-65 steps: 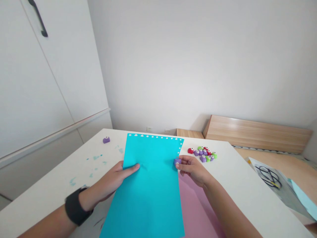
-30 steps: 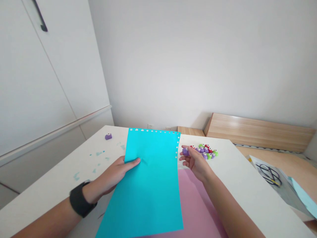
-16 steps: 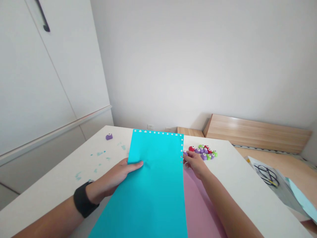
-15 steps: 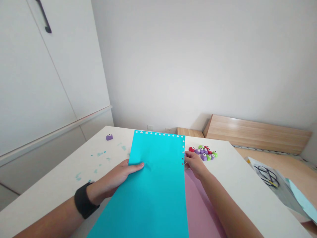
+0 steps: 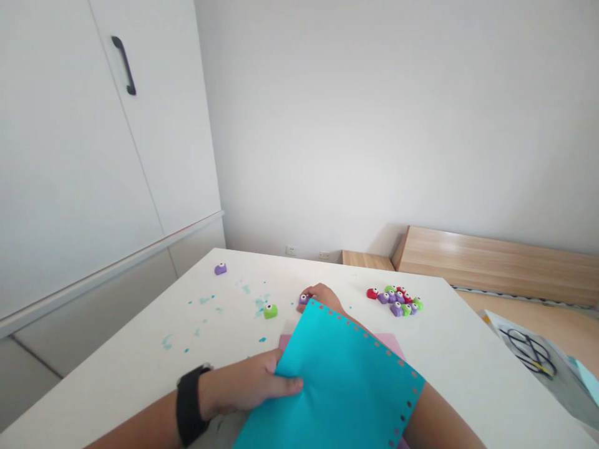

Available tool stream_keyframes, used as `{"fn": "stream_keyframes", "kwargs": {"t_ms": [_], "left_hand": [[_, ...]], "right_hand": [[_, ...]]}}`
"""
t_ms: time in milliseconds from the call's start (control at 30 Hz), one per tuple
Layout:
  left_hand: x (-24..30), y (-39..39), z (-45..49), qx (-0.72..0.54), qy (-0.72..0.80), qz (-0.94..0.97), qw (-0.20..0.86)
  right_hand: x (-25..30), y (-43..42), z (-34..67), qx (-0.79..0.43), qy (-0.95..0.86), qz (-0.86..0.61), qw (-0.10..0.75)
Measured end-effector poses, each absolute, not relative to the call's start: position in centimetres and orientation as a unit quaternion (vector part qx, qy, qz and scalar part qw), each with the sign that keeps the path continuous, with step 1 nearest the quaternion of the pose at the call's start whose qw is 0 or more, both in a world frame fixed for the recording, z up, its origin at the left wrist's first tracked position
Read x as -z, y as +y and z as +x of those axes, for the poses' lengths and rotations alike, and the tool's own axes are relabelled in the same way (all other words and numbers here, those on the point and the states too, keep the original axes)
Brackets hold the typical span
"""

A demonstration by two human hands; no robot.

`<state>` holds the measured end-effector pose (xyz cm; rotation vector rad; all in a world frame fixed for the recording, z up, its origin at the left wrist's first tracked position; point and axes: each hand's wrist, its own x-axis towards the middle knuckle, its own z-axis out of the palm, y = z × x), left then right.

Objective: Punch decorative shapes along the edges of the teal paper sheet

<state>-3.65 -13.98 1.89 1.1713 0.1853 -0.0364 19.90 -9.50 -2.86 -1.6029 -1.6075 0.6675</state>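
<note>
My left hand [image 5: 255, 380] grips the left edge of a sheet of turquoise paper [image 5: 337, 380], thumb on top. Small punched holes run along its far and right edges. Behind the sheet's far corner, my right hand [image 5: 325, 295] is closed around a small purple craft paper punch [image 5: 304, 299] with a white button, at the table top. A bit of red shows close beside that punch. The right forearm passes partly hidden beneath the turquoise sheet. A green craft punch [image 5: 270, 311] stands just left of the right hand. Pink paper [image 5: 388, 341] lies below the turquoise sheet.
Several red, purple and green punches [image 5: 397, 299] cluster at the right of the white table [image 5: 449, 349]. One purple punch [image 5: 220, 269] stands at the far left. Turquoise paper bits [image 5: 204, 300] are scattered on the left. Beyond the right edge lies a bag with black cord [image 5: 526, 352].
The turquoise sheet has come lower and turned, its far edge now slanting down to the right. My right hand has moved left from the sheet's side edge to the table behind it.
</note>
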Motion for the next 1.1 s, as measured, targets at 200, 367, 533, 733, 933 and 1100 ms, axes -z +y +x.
{"fn": "stream_keyframes", "kwargs": {"t_ms": [200,367,533,733,933,1100], "left_hand": [[-1.9,-13.6,-4.2,0.073,0.079,0.621,0.776],[-2.0,-13.5,-4.1,0.088,0.066,0.619,0.778],[-2.7,-13.1,-4.3,0.076,0.080,0.609,0.786],[-2.1,-11.6,-4.4,0.033,0.163,0.632,0.757],[-1.9,-11.2,-3.8,-0.040,0.163,0.595,0.786],[-1.8,-10.8,-3.9,-0.109,0.201,0.555,0.800]], "right_hand": [[1.9,-10.1,22.5,-0.194,-0.638,-0.644,0.375],[-0.1,-13.3,31.9,-0.005,-0.568,-0.749,0.341],[0.3,-18.0,38.4,0.031,-0.555,-0.819,0.144],[1.6,-19.5,37.8,0.030,-0.574,-0.812,0.102],[1.5,-18.0,35.7,0.083,-0.570,-0.812,0.088],[1.2,-18.0,34.6,0.017,-0.552,-0.786,0.278]]}}
